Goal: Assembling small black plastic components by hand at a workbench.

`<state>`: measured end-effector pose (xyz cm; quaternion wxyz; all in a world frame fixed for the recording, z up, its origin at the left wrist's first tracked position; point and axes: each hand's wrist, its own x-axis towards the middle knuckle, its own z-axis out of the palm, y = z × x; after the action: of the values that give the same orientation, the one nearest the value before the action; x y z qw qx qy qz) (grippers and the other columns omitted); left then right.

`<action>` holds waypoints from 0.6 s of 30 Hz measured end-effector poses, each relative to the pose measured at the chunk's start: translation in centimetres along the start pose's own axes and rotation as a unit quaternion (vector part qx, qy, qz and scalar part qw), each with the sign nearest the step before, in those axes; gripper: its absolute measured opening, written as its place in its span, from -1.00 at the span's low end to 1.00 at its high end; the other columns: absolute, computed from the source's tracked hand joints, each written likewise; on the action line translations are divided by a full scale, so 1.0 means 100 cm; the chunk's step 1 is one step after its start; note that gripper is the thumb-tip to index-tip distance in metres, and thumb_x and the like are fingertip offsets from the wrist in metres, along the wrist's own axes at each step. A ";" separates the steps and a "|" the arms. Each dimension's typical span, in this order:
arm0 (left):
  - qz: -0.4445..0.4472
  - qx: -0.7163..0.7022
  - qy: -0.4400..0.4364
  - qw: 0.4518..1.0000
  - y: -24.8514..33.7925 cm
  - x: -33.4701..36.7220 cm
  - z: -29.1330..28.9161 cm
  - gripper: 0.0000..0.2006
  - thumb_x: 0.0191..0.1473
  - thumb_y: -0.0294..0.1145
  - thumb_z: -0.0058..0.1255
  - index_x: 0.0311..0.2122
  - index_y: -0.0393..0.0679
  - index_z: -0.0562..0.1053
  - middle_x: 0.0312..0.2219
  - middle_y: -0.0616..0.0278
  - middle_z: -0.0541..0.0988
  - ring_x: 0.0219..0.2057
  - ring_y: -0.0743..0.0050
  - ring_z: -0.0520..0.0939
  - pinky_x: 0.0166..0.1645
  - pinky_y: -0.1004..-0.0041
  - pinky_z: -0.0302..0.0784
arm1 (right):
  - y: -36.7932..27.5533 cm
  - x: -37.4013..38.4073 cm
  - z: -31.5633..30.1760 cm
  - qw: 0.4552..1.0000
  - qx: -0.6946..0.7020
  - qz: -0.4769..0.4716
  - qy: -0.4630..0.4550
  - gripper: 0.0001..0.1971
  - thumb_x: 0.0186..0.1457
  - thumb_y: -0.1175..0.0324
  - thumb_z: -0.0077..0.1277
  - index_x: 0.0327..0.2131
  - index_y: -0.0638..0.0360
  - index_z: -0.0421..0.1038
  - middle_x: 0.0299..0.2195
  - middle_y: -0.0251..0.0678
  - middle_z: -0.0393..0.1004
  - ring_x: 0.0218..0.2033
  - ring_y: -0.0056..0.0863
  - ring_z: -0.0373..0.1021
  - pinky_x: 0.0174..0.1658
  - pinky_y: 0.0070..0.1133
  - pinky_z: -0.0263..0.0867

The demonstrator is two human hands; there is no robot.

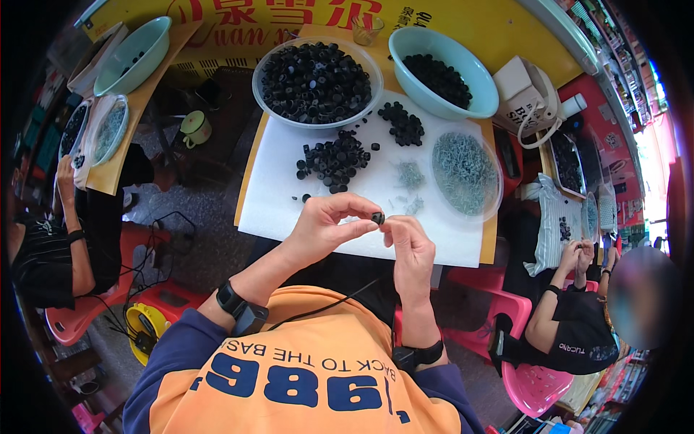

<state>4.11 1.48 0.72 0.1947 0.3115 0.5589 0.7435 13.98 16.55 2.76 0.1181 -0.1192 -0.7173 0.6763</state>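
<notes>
My left hand pinches a small black cap-like part between thumb and forefinger, above the near edge of the white foam sheet. Close beside it, my right hand is closed with its fingertips at the part; what they hold, if anything, is too small to make out. Beyond my hands lie a heap of loose black parts and a smaller black pile. Small piles of clear or silvery pieces lie to the right, beside a shallow round tub of the same pieces.
At the back stand a clear basin heaped with black parts and a pale blue basin. A drinking glass stands between them. A white bag is at the right. Other people work at both sides.
</notes>
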 end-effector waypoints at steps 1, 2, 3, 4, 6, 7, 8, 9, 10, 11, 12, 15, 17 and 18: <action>-0.061 -0.053 0.013 0.997 0.002 0.000 -0.001 -0.80 0.01 -0.63 0.15 -0.20 -0.28 0.53 -0.27 0.11 0.61 -0.21 0.45 0.62 -0.09 0.49 0.56 | -0.004 0.001 0.000 0.995 -0.072 -0.064 0.024 -0.84 0.15 0.40 0.06 -0.27 0.30 0.52 -0.36 -0.35 0.42 -0.44 -0.63 0.31 -0.34 -0.66 0.25; -0.121 -0.106 0.027 0.987 0.003 0.000 -0.002 -0.80 0.02 -0.62 0.14 -0.19 -0.28 0.53 -0.28 0.13 0.61 -0.23 0.45 0.63 -0.10 0.50 0.57 | -0.006 0.002 0.000 0.980 -0.143 -0.126 0.048 -0.86 0.09 0.45 0.12 -0.27 0.27 0.53 -0.36 -0.34 0.42 -0.45 -0.62 0.31 -0.35 -0.67 0.26; -0.103 -0.144 0.035 0.984 0.002 0.002 0.000 -0.83 0.03 -0.62 0.13 -0.21 -0.29 0.51 -0.31 0.17 0.61 -0.27 0.48 0.64 -0.11 0.52 0.58 | -0.007 0.001 -0.001 0.976 -0.167 -0.134 0.038 -0.77 -0.07 0.53 0.23 -0.26 0.23 0.54 -0.34 -0.33 0.42 -0.45 -0.60 0.33 -0.34 -0.66 0.29; -0.104 -0.144 0.034 0.984 0.004 0.002 0.000 -0.83 0.03 -0.62 0.13 -0.21 -0.29 0.51 -0.31 0.17 0.61 -0.27 0.48 0.64 -0.11 0.52 0.58 | -0.006 0.001 -0.001 0.976 -0.166 -0.133 0.039 -0.77 -0.07 0.53 0.23 -0.26 0.23 0.54 -0.34 -0.33 0.42 -0.45 -0.60 0.33 -0.34 -0.66 0.29; -0.125 -0.179 0.038 0.975 0.008 0.003 0.000 -0.86 0.03 -0.63 0.13 -0.26 -0.29 0.50 -0.34 0.19 0.61 -0.27 0.50 0.64 -0.12 0.51 0.59 | -0.003 0.002 0.000 0.967 -0.182 -0.174 0.033 -0.70 -0.15 0.56 0.27 -0.24 0.21 0.53 -0.32 -0.34 0.42 -0.45 -0.61 0.34 -0.34 -0.65 0.31; -0.125 -0.179 0.038 0.975 0.008 0.003 -0.001 -0.86 0.03 -0.63 0.13 -0.26 -0.29 0.50 -0.34 0.19 0.61 -0.27 0.50 0.64 -0.12 0.51 0.59 | -0.003 0.001 0.000 0.967 -0.182 -0.173 0.033 -0.70 -0.15 0.56 0.27 -0.24 0.21 0.53 -0.32 -0.34 0.42 -0.45 -0.61 0.34 -0.34 -0.65 0.31; -0.126 -0.177 0.031 0.976 0.006 0.003 -0.001 -0.87 0.02 -0.63 0.13 -0.27 -0.28 0.50 -0.34 0.19 0.61 -0.27 0.51 0.64 -0.13 0.52 0.59 | -0.004 0.000 0.001 0.959 -0.207 -0.187 0.040 -0.67 -0.17 0.57 0.29 -0.23 0.21 0.53 -0.30 -0.34 0.43 -0.46 -0.60 0.35 -0.34 -0.63 0.32; -0.126 -0.175 0.024 0.976 0.005 0.003 -0.002 -0.88 0.02 -0.63 0.14 -0.29 -0.28 0.49 -0.35 0.20 0.61 -0.28 0.52 0.64 -0.13 0.52 0.59 | -0.004 -0.001 0.001 0.951 -0.231 -0.202 0.047 -0.65 -0.19 0.57 0.30 -0.23 0.21 0.52 -0.29 -0.33 0.43 -0.46 -0.60 0.35 -0.34 -0.61 0.34; -0.127 -0.174 0.024 0.976 0.004 0.002 -0.002 -0.88 0.02 -0.63 0.14 -0.29 -0.28 0.49 -0.35 0.20 0.61 -0.28 0.52 0.64 -0.13 0.52 0.59 | -0.003 -0.001 0.003 0.951 -0.230 -0.201 0.047 -0.65 -0.19 0.57 0.30 -0.23 0.21 0.52 -0.29 -0.33 0.43 -0.46 -0.60 0.35 -0.34 -0.61 0.34; -0.134 -0.161 0.017 0.978 0.004 0.001 -0.003 -0.87 0.01 -0.62 0.15 -0.29 -0.27 0.50 -0.35 0.21 0.61 -0.28 0.52 0.64 -0.14 0.53 0.58 | -0.002 -0.001 0.005 0.957 -0.201 -0.200 0.064 -0.66 -0.18 0.58 0.29 -0.23 0.22 0.52 -0.29 -0.32 0.44 -0.46 -0.59 0.37 -0.35 -0.61 0.35; -0.142 -0.149 0.010 0.979 0.003 0.000 -0.003 -0.87 0.01 -0.61 0.16 -0.28 -0.27 0.51 -0.36 0.22 0.61 -0.29 0.53 0.63 -0.15 0.54 0.58 | -0.001 -0.001 0.006 0.961 -0.172 -0.198 0.081 -0.67 -0.17 0.59 0.28 -0.23 0.23 0.51 -0.28 -0.31 0.45 -0.46 -0.58 0.39 -0.36 -0.62 0.37; -0.158 -0.132 0.001 0.979 0.000 -0.005 -0.002 -0.81 -0.01 -0.60 0.18 -0.23 -0.29 0.53 -0.36 0.22 0.61 -0.31 0.54 0.63 -0.16 0.56 0.57 | 0.002 -0.001 0.004 0.950 -0.197 -0.235 0.058 -0.69 -0.15 0.60 0.27 -0.24 0.24 0.51 -0.28 -0.28 0.48 -0.45 -0.55 0.43 -0.37 -0.61 0.39; -0.151 -0.133 -0.003 0.980 0.000 -0.007 -0.002 -0.80 0.01 -0.57 0.17 -0.20 -0.30 0.53 -0.36 0.21 0.61 -0.31 0.54 0.63 -0.16 0.55 0.57 | 0.002 -0.001 0.003 0.951 -0.190 -0.236 0.065 -0.70 -0.15 0.60 0.27 -0.25 0.23 0.51 -0.29 -0.27 0.49 -0.45 -0.54 0.44 -0.37 -0.62 0.39; -0.142 -0.135 -0.007 0.981 0.000 -0.008 -0.002 -0.78 0.04 -0.55 0.15 -0.16 -0.31 0.53 -0.36 0.19 0.61 -0.31 0.54 0.63 -0.16 0.54 0.57 | 0.002 -0.002 0.003 0.951 -0.183 -0.237 0.070 -0.70 -0.14 0.60 0.26 -0.25 0.23 0.52 -0.30 -0.26 0.50 -0.45 -0.54 0.45 -0.37 -0.62 0.40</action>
<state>4.51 0.87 0.46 0.3426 0.2054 0.4904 0.7746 14.04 16.19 2.59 0.3013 -0.0126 -0.8264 0.4755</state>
